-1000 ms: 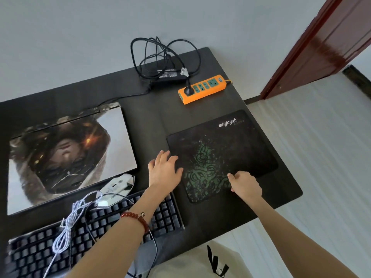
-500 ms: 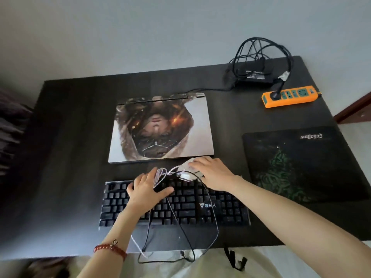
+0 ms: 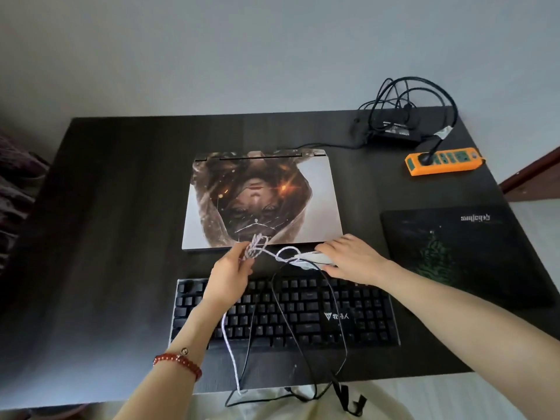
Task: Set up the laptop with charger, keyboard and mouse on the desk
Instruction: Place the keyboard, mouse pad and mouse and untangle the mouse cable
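Note:
A closed laptop [image 3: 315,204] with a picture on its lid lies mid-desk, and a black cable runs from its back edge to the charger brick [image 3: 391,133] at the far right. In front of it lies a black keyboard [image 3: 303,313]. My right hand [image 3: 348,257] grips a white mouse [image 3: 312,258] just above the keyboard's top edge. My left hand [image 3: 231,272] holds the bundled white braided mouse cable [image 3: 256,248] lifted above the keyboard. The cable's loose end trails down over the keys.
An orange power strip [image 3: 444,160] with one plug in it sits at the far right. A dark mouse pad [image 3: 463,253] with a green pattern lies right of the keyboard. A black cable [image 3: 303,359] loops over the keyboard and off the desk's [image 3: 121,237] front edge.
Both hands left the mouse pad and moved left. The right hand has taken the mouse and the left has lifted the cable bundle off the keyboard. The view swung left.

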`<state>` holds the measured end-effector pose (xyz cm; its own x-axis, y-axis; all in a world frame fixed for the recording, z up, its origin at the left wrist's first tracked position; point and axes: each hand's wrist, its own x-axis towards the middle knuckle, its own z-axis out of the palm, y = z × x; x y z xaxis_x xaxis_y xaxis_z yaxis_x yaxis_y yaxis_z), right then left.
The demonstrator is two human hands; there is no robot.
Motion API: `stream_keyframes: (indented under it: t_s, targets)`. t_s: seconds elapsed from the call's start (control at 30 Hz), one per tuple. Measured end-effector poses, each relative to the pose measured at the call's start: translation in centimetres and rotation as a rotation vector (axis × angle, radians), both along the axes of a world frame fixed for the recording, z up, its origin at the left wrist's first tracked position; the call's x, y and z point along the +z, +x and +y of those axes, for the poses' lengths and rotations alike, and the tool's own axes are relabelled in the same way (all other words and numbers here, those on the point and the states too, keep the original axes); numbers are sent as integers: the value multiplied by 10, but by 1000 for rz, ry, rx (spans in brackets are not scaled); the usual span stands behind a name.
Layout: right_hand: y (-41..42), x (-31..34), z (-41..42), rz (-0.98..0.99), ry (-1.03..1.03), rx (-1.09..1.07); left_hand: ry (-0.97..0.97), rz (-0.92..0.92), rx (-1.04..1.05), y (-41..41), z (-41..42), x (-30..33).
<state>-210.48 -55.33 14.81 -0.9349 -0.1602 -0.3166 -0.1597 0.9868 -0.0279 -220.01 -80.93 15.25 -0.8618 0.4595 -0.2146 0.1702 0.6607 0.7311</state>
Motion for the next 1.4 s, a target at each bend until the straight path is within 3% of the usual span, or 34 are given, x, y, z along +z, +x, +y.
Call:
stream_keyframes:
  t_s: [0.27, 0.4, 0.53, 0.73, 0.93, 1.03, 1.17, 1.23, 1.4]
  targets:
    - [15, 47, 21, 57, 114, -13, 139, 23, 72, -33, 35, 44]
    - [26, 66, 32, 113, 147, -262, 89, -28, 73, -38, 42, 50]
    - [39, 75, 31, 210, -81, -541, 183, -325, 88, -28, 43, 46]
    - [51, 90, 20, 407, -526, -699, 123, -382, -222, -9, 54, 42]
    - [35, 104, 24, 581, -627, -801, 380, -672, -435, 9, 76, 61]
    - [32, 107, 27, 633, -772, -906, 247, -498, -534, 16, 88, 67]
    - [33, 111, 36, 689, -841, -916, -93, 232, -375, 25, 109, 71]
    - [33, 112, 41, 715, -852, -934, -155, 440, -334, 21, 119, 75]
    - [37, 112, 59, 754, -892, -1012, 48, 308, -389, 11, 133, 87]
